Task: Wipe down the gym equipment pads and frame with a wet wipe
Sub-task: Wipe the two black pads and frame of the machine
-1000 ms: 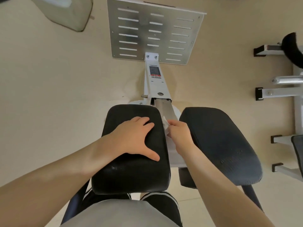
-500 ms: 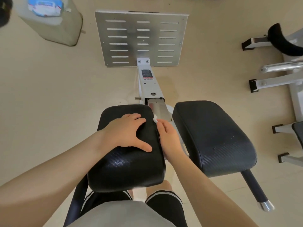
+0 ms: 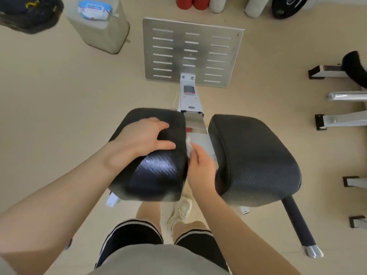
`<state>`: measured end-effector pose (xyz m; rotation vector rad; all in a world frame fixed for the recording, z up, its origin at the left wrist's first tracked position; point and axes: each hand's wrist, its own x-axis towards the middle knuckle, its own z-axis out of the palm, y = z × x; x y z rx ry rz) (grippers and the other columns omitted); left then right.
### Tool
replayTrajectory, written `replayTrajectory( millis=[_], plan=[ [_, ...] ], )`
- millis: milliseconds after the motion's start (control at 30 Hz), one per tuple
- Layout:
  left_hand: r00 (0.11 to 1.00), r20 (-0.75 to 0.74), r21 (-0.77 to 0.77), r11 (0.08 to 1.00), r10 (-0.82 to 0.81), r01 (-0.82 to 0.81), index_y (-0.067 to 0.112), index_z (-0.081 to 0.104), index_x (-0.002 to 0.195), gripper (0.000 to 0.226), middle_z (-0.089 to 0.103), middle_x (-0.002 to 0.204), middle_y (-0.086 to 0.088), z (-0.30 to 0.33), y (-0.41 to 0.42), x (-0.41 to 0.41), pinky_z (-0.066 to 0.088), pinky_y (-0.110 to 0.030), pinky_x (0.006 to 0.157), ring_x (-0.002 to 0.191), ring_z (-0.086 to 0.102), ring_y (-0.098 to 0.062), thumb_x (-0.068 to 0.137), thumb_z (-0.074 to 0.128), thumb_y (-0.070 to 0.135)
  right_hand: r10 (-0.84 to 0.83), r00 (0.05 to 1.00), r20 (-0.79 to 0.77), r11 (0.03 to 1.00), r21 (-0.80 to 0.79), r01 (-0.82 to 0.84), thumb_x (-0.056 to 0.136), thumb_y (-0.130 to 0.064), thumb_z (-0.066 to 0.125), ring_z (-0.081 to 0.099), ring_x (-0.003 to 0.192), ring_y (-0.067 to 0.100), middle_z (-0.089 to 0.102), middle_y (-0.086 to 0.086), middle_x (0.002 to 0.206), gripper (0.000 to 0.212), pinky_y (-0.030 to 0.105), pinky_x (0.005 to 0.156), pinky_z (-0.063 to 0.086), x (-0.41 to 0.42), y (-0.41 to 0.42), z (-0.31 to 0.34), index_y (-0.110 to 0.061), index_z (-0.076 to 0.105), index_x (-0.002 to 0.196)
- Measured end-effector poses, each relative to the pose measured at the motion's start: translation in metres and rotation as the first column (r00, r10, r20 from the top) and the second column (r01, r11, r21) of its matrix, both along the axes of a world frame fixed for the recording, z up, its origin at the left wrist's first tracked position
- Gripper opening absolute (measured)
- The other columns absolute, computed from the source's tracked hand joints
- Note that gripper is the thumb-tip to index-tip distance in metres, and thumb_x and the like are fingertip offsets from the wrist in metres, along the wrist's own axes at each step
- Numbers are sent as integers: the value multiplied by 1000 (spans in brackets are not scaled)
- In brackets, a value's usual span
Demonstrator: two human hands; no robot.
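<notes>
With the left hand [image 3: 143,138] spread flat to steady the left pad [image 3: 153,155], the right hand [image 3: 200,167], pinching the wet wipe [image 3: 188,144], would do best dragging it firmly along the frame bar [image 3: 200,139] between the pads, whose red-and-black label [image 3: 189,90] is too blurred to read.

Two black textured pads, left pad [image 3: 156,171] and right pad [image 3: 256,155], sit side by side. Between them runs the white-and-metal frame [image 3: 195,124]. A crumpled white wipe [image 3: 188,144] lies pressed against it.
</notes>
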<state>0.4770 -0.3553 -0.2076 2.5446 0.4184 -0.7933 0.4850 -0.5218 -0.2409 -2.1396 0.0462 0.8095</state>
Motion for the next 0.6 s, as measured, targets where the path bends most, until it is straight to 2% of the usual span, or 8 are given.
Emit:
replayTrajectory(
  millis=[100,233,300,367,433,500,533,600],
  plan=[
    [980,193,86,994,52,-70,16,49,132,57,52,130,-4,9,-21,-32,41,-39,95,119,47,-24,85,55,48,-3,1000,25,999,55,2,99,-19,38,52,96,6,61,-4,110,33,16,90,37,-7,-7,0,-19,56,126],
    [919,366,116,973,147,-201,4,58,120,59,57,122,-14,13,-45,-87,43,-44,95,114,52,-33,74,73,36,62,998,32,995,80,-64,99,-16,38,51,97,2,55,-12,105,34,-5,76,29,-47,-44,13,-18,53,129],
    [920,370,186,959,134,-214,-2,57,119,68,56,124,-21,6,-49,-108,44,-51,93,114,53,-41,64,82,29,48,999,-20,996,81,-46,99,-15,37,51,104,5,54,-11,111,35,-3,79,28,-61,-49,14,-20,50,131],
    [919,362,251,934,153,-254,-2,53,123,76,49,132,-25,-4,-53,-124,41,-55,96,119,48,-45,60,85,25,7,999,-39,994,106,-2,99,-16,37,53,109,11,58,-3,118,35,8,84,32,-65,-43,15,-23,49,131],
    [882,399,272,887,250,-374,1,46,131,81,36,142,-25,-12,-55,-135,33,-54,104,129,36,-45,63,83,25,-35,998,43,990,140,29,99,-17,37,55,112,16,60,0,121,36,10,85,34,-57,-33,13,-23,50,131],
    [805,413,205,818,426,-538,5,33,140,87,21,151,-21,-16,-56,-141,21,-46,112,138,21,-39,70,79,29,-20,992,123,987,161,0,99,-14,35,55,109,14,61,-1,121,37,4,83,32,-45,-24,11,-22,51,131],
    [742,398,133,766,539,-628,7,24,144,93,14,153,-18,-19,-55,-143,16,-42,114,140,14,-34,72,77,31,-6,991,137,985,169,-18,99,-13,35,55,101,12,63,0,114,37,1,78,32,-42,-22,9,-21,52,130],
    [603,344,-33,652,719,-758,9,13,146,102,14,154,-13,-24,-53,-145,16,-38,116,142,13,-27,71,77,34,2,987,159,990,139,-24,98,-10,34,53,87,11,64,3,100,38,9,74,37,-48,-30,2,-22,54,129]
  ],
)
